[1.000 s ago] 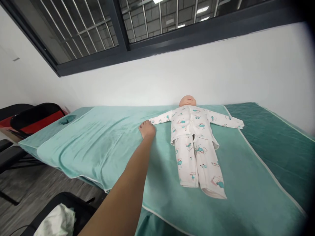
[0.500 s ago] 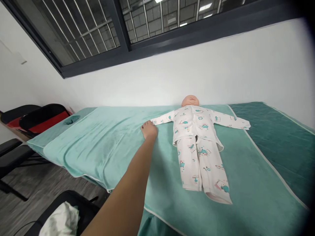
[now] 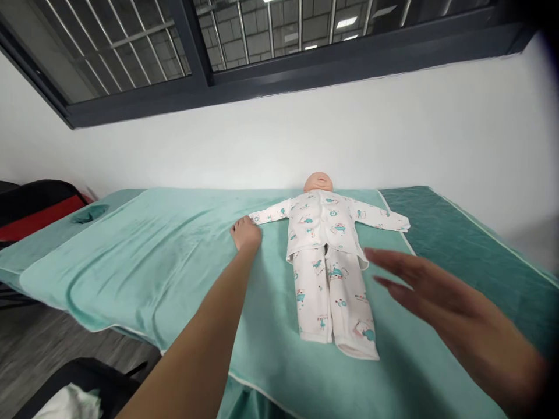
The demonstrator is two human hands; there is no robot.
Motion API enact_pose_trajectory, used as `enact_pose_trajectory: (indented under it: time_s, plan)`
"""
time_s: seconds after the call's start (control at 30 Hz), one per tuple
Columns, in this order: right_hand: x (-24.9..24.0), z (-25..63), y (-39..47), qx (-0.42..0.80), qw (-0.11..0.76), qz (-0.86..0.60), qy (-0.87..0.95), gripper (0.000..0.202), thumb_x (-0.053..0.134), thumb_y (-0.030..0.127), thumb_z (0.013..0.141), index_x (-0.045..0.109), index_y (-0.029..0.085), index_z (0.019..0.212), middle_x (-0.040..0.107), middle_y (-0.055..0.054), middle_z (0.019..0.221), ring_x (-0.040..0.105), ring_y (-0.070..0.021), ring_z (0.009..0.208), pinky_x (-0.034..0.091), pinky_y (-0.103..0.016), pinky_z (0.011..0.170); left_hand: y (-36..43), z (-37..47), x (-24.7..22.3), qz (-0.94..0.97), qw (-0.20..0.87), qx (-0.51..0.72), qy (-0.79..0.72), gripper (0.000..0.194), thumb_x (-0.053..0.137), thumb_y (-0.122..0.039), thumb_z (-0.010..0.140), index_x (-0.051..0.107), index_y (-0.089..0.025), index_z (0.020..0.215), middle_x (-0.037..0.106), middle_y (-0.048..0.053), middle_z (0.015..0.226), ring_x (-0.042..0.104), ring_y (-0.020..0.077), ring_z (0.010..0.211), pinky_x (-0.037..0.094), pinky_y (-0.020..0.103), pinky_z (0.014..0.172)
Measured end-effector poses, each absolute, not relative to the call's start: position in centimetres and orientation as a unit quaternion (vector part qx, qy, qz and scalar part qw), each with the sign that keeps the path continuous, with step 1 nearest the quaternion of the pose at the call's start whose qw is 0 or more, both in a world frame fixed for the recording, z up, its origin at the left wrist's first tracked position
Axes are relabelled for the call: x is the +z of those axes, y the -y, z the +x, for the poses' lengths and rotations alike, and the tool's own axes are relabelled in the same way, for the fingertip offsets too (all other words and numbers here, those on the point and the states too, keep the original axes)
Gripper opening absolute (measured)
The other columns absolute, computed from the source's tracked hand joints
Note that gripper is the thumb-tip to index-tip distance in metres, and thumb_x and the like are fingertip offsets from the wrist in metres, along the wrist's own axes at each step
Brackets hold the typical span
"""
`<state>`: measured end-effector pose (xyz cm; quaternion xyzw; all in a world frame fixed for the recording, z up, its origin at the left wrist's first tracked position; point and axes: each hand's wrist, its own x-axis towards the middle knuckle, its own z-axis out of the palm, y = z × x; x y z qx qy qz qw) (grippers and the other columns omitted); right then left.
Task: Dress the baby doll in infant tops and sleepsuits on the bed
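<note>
A baby doll (image 3: pixel 318 181) lies on its back on a green sheet, dressed in a white printed baby shirt (image 3: pixel 322 224) and matching trousers (image 3: pixel 332 297). Both sleeves are stretched out sideways, and no doll hands or feet show. At the end of the left-side sleeve (image 3: pixel 269 214), my left hand (image 3: pixel 247 233) is closed on the cuff, its fingertips partly hidden. My right hand (image 3: pixel 441 302) hovers to the right of the trousers, blurred, fingers stretched and apart, holding nothing.
The green sheet (image 3: pixel 174 244) covers a massage bed with a face hole (image 3: pixel 89 213) at the left end. Behind it are a white wall and a barred window (image 3: pixel 271 35). A black chair with white cloth (image 3: pixel 70 401) stands at lower left, a black-and-red chair (image 3: pixel 43 209) further back.
My right hand has come into view from the right, over the bed. My left hand stays at the sleeve cuff. The camera has turned slightly right, shifting the scene left.
</note>
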<state>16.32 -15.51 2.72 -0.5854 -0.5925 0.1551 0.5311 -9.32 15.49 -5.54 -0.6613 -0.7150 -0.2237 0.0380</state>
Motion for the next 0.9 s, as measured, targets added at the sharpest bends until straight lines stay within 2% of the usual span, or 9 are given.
enact_pose_trajectory:
  time_s: [0.03,0.1,0.23,0.33,0.47,0.57,0.7,0.9]
  plan:
    - [2.4,16.9,14.1,0.18,0.532,-0.607,0.562,0.036,0.059,0.045,0.089,0.062,0.04,0.125,0.065,-0.006,0.128,0.065,-0.0302,0.113,0.061,-0.047,0.087,-15.5,-9.3,-5.5,-0.661,0.039,-0.226,0.714,0.029,0.036,-0.018,0.092,0.059,-0.021,0.11,0.065,0.012,0.121,0.053,0.0267,0.121,0.034,0.042,0.102]
    - [1.7,17.9,10.4,0.151,0.548,-0.644,0.511,0.042,0.058,0.045,0.089,0.057,0.037,0.13,0.058,-0.004,0.139,0.06,-0.03,0.122,0.054,-0.052,0.098,-15.5,-9.3,-5.6,-0.662,0.04,-0.229,0.713,0.028,0.036,-0.019,0.093,0.058,-0.021,0.11,0.065,0.011,0.121,0.053,0.0273,0.12,0.034,0.043,0.102]
    - [0.8,18.6,3.0,0.059,0.518,-0.63,0.576,0.043,0.055,0.042,0.091,0.055,0.028,0.132,0.052,-0.007,0.145,0.048,-0.0287,0.134,0.039,-0.056,0.112,-15.7,-9.2,-5.7,-0.659,0.045,-0.232,0.714,0.028,0.033,-0.022,0.095,0.058,-0.023,0.109,0.065,0.011,0.12,0.053,0.0274,0.12,0.035,0.043,0.102]
    - [0.8,17.6,0.1,0.003,0.467,-0.588,0.661,0.044,0.052,0.039,0.093,0.052,0.023,0.134,0.047,-0.01,0.149,0.038,-0.0278,0.142,0.033,-0.054,0.117,-15.7,-9.1,-5.7,-0.658,0.052,-0.228,0.716,0.028,0.033,-0.024,0.096,0.058,-0.024,0.108,0.065,0.01,0.12,0.053,0.0275,0.119,0.035,0.043,0.101]
    - [0.7,15.8,0.1,-0.004,0.345,-0.516,0.784,0.037,0.05,0.039,0.096,0.056,0.027,0.131,0.048,-0.004,0.149,0.029,-0.0275,0.147,0.023,-0.058,0.12,-15.7,-9.0,-5.8,-0.658,0.063,-0.219,0.718,0.027,0.033,-0.026,0.097,0.057,-0.025,0.107,0.066,0.009,0.119,0.054,0.0267,0.117,0.036,0.042,0.1]
    - [0.5,15.3,1.1,-0.015,0.288,-0.491,0.822,0.035,0.049,0.038,0.097,0.057,0.029,0.129,0.048,-0.003,0.15,0.028,-0.0292,0.147,0.016,-0.062,0.12,-15.7,-8.9,-5.8,-0.654,0.067,-0.215,0.723,0.027,0.033,-0.027,0.097,0.057,-0.024,0.108,0.065,0.009,0.119,0.054,0.0265,0.117,0.036,0.043,0.099]
    - [0.2,15.7,1.7,-0.003,0.285,-0.487,0.826,0.032,0.045,0.033,0.099,0.059,0.029,0.127,0.052,-0.001,0.146,0.029,-0.0271,0.147,0.017,-0.061,0.12,-15.7,-8.8,-5.7,-0.65,0.065,-0.213,0.727,0.027,0.034,-0.027,0.097,0.059,-0.025,0.106,0.066,0.008,0.119,0.054,0.0261,0.117,0.036,0.042,0.1]
    - [0.1,16.6,1.9,0.035,0.333,-0.466,0.819,0.021,0.05,0.032,0.097,0.07,0.029,0.094,0.067,0.004,0.127,0.04,-0.0244,0.141,0.017,-0.057,0.122,-15.6,-8.7,-5.9,-0.649,0.066,-0.218,0.726,0.029,0.031,-0.027,0.098,0.058,-0.025,0.107,0.065,0.008,0.12,0.053,0.0264,0.118,0.035,0.042,0.101]
